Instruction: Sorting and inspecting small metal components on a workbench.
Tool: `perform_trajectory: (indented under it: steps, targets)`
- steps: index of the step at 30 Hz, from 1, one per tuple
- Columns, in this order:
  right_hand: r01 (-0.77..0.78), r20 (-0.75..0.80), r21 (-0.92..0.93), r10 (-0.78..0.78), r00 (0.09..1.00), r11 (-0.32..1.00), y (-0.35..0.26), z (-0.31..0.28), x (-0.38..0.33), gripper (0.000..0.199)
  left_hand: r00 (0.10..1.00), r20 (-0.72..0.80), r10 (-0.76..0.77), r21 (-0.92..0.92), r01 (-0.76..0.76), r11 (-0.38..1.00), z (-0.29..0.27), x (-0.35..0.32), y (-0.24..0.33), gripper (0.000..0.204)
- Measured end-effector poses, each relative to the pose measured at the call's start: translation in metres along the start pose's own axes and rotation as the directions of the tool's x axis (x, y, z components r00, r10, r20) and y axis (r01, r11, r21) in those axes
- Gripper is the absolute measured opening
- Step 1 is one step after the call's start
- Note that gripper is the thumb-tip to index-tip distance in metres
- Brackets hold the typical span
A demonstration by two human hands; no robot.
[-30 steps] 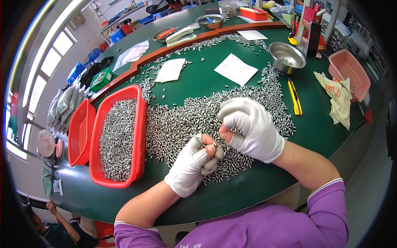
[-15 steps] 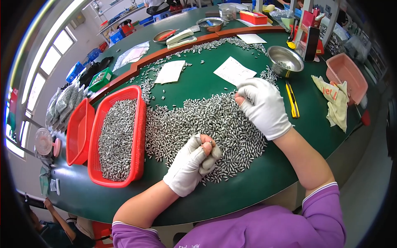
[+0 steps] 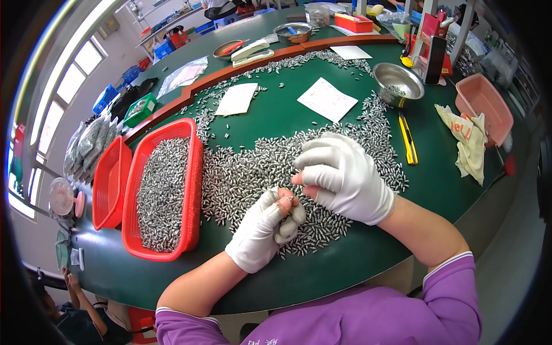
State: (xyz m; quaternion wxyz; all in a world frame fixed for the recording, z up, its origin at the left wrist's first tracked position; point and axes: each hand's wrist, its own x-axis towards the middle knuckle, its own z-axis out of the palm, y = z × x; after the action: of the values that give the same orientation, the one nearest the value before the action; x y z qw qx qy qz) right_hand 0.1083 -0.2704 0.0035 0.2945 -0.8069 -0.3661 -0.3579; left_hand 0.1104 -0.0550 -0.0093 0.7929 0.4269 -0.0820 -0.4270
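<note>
Both my hands wear white gloves with bare fingertips. My left hand [image 3: 265, 229] is curled over the near edge of a wide heap of small metal pieces [image 3: 247, 172] on the green table [image 3: 356, 270], pinching small pieces between thumb and fingers. My right hand [image 3: 344, 175] sits just right of it, fingertips meeting the left hand's fingertips, pinched on a small piece. A red basket [image 3: 192, 190] full of the same metal pieces stands left of the heap.
An empty red basket [image 3: 109, 181] lies beside the full one. A steel bowl [image 3: 398, 83], yellow cutter [image 3: 407, 138], cloth [image 3: 468, 144], pink tray [image 3: 486, 109] and paper sheets [image 3: 326, 99] lie further out. Another person crouches at lower left.
My right hand went out to the far right part of the heap, then came back to meet my left hand. The left hand stayed in place.
</note>
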Motion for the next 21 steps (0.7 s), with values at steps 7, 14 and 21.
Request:
perform_trajectory:
  steps: [7,14,21]
  targets:
    - [-0.022,0.04,0.12,0.017,0.999,0.993,-0.008,0.001,0.0,0.021,0.999,-0.027,-0.025,0.105,0.028,0.994,0.005,-0.002,0.001,0.024]
    - [-0.219,0.11,0.3,0.195,0.975,0.928,-0.007,0.008,-0.009,0.02,0.998,-0.033,-0.044,0.039,0.045,0.998,0.005,-0.003,0.002,0.026]
    - [-0.146,0.06,0.235,0.135,0.989,0.961,-0.01,0.006,-0.006,0.019,1.0,-0.014,-0.012,0.098,0.013,0.995,0.004,-0.003,0.0,0.024]
